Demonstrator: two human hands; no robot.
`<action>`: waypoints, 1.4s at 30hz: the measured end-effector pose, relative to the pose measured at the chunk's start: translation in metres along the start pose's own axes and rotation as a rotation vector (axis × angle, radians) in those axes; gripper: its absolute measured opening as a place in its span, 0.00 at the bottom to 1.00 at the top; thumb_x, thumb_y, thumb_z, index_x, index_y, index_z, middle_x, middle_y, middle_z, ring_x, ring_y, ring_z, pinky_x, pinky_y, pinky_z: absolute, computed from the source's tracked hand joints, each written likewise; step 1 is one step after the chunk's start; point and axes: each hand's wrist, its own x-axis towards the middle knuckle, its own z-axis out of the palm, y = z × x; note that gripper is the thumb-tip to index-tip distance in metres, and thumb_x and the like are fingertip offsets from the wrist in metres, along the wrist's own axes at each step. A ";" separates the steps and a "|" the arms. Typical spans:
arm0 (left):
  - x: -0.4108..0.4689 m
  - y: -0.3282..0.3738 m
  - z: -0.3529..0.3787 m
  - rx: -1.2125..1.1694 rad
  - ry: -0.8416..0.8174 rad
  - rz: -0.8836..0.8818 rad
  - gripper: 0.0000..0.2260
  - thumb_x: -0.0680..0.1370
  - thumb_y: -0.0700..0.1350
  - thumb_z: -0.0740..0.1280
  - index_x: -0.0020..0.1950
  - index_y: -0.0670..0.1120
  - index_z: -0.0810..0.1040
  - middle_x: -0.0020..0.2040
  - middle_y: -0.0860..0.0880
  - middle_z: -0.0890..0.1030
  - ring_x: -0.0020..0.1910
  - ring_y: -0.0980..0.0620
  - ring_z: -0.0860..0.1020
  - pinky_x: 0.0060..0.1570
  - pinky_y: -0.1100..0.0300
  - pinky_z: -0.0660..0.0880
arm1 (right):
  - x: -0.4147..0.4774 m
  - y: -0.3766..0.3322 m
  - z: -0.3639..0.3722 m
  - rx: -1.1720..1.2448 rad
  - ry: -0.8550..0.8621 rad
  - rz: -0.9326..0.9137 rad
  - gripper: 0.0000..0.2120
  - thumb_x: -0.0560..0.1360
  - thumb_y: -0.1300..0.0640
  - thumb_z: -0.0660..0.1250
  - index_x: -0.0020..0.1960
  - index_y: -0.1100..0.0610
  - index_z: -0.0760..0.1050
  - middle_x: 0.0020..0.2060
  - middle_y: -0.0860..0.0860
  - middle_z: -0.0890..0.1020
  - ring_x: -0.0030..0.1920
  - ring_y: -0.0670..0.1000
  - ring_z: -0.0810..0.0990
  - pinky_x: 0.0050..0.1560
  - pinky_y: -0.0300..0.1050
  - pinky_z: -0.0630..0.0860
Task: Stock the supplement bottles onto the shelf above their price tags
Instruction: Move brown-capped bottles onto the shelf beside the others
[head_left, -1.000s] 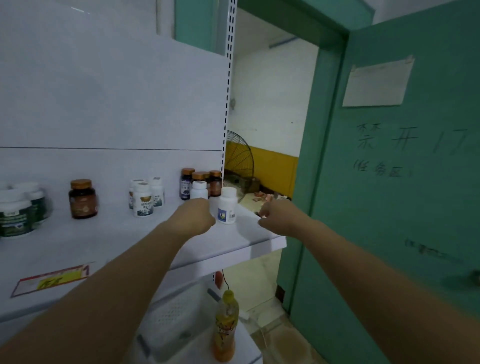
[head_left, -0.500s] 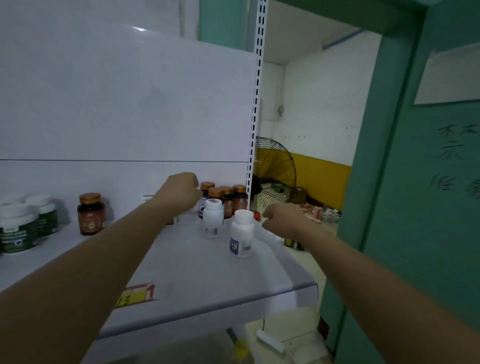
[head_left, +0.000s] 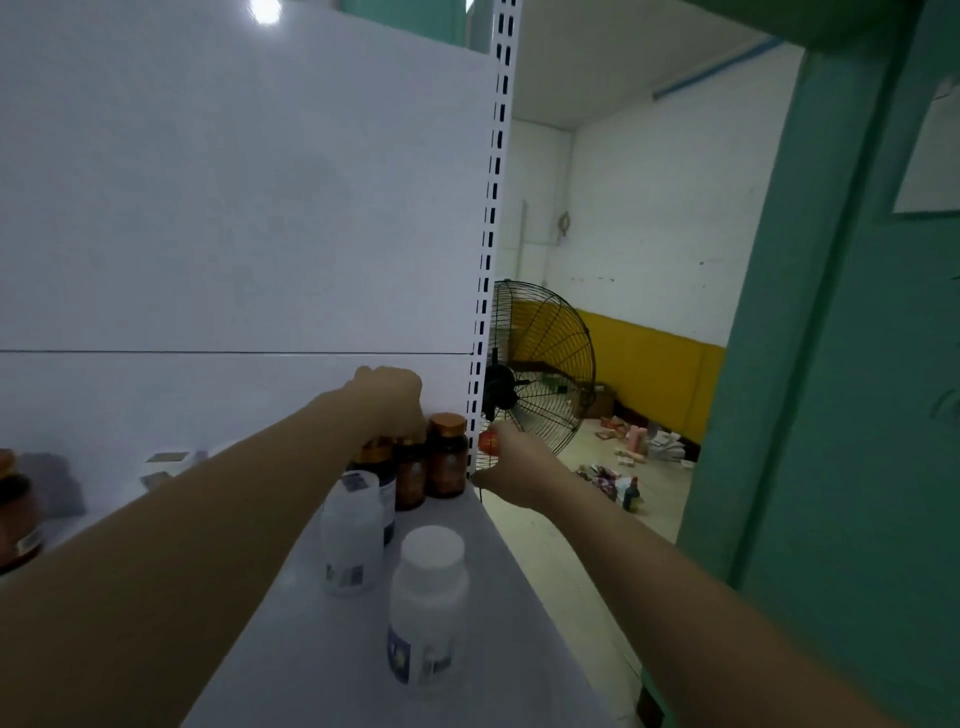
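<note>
On the white shelf (head_left: 311, 654) two white supplement bottles stand near the front, one (head_left: 427, 603) closest to me and one (head_left: 351, 535) behind it. At the back right corner stand amber bottles with orange caps (head_left: 445, 457). My left hand (head_left: 390, 400) reaches over them, its fingers curled down onto the cap of a dark bottle (head_left: 378, 457) that my arm mostly hides. My right hand (head_left: 511, 467) is curled at the shelf's right edge beside the slotted upright (head_left: 485, 312), with nothing visible in it.
Another amber bottle (head_left: 15, 512) stands at the far left, and white bottles (head_left: 166, 462) peek out behind my left arm. Beyond the shelf's end are a black floor fan (head_left: 543, 374), litter on the floor (head_left: 634, 447) and a green door (head_left: 857, 415) on the right.
I have moved closer to the shelf's right end. My left hand went from the white bottles back to the dark bottles in the corner. My right hand moved forward to the upright.
</note>
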 end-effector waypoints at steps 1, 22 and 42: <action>0.007 0.002 0.002 0.022 -0.037 -0.011 0.13 0.73 0.51 0.68 0.39 0.44 0.69 0.38 0.48 0.71 0.46 0.46 0.71 0.48 0.56 0.70 | 0.008 0.003 0.004 0.026 -0.006 -0.021 0.21 0.73 0.55 0.69 0.62 0.59 0.69 0.56 0.56 0.78 0.45 0.51 0.74 0.30 0.34 0.63; 0.015 0.014 -0.022 -0.388 0.046 -0.053 0.25 0.66 0.45 0.76 0.55 0.42 0.67 0.50 0.45 0.72 0.47 0.47 0.71 0.40 0.56 0.70 | 0.044 0.011 0.002 0.733 0.018 -0.046 0.12 0.71 0.58 0.69 0.53 0.51 0.71 0.44 0.48 0.78 0.50 0.53 0.79 0.55 0.52 0.79; -0.094 -0.016 -0.051 -1.657 0.310 -0.016 0.25 0.60 0.67 0.73 0.50 0.55 0.75 0.44 0.46 0.83 0.40 0.47 0.85 0.39 0.50 0.80 | -0.010 -0.077 -0.073 1.401 -0.417 -0.227 0.19 0.77 0.39 0.57 0.55 0.53 0.73 0.48 0.57 0.78 0.46 0.54 0.78 0.43 0.49 0.77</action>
